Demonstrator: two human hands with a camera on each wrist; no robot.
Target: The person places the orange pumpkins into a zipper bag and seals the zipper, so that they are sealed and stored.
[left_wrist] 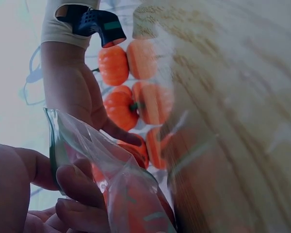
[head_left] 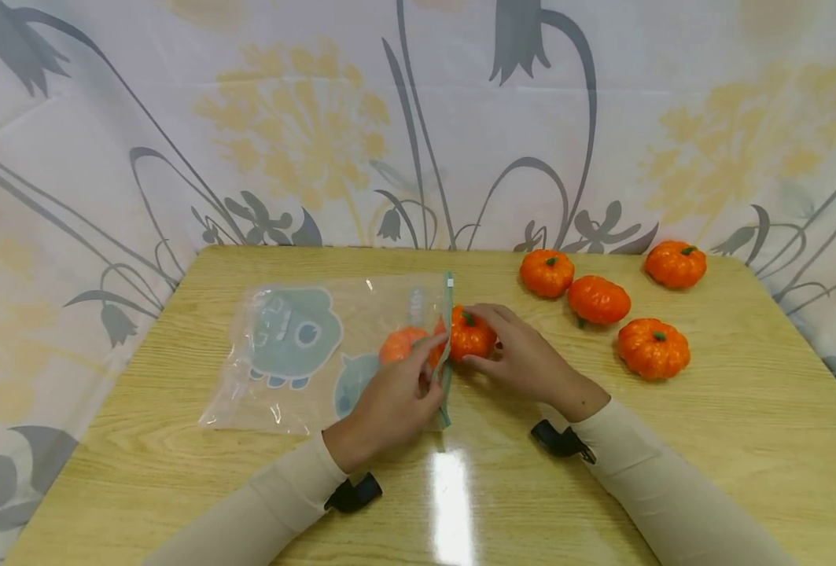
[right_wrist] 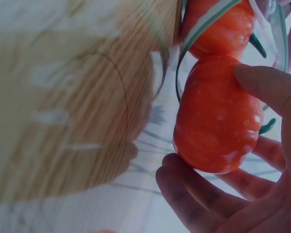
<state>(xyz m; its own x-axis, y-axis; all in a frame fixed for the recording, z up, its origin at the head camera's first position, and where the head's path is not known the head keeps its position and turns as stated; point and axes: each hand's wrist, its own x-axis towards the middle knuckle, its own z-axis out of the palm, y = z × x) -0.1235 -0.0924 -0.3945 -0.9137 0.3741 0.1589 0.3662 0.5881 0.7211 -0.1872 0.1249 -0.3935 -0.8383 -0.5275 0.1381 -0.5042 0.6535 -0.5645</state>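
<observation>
A clear zip bag (head_left: 361, 314) with blue-green cartoon prints lies flat, its green-edged mouth facing right. My left hand (head_left: 396, 401) pinches the near lip of that mouth between thumb and fingers; the left wrist view shows the lip (left_wrist: 54, 145) lifted in the grip. At the opening, my right hand (head_left: 527, 354) holds a small orange pumpkin (head_left: 471, 339), thumb on one side and fingers round the other. In the right wrist view this pumpkin (right_wrist: 218, 116) is partly within the bag's rim. Another pumpkin (head_left: 398, 346) lies inside the bag, partly covered by my left hand.
To the right on the wooden table (head_left: 559, 503) sit several more pumpkins, among them one at the back (head_left: 546, 273), one on its side (head_left: 598, 300), one nearer (head_left: 653, 349) and one far right (head_left: 675, 265). A flower-patterned cloth (head_left: 446, 141) hangs behind the table.
</observation>
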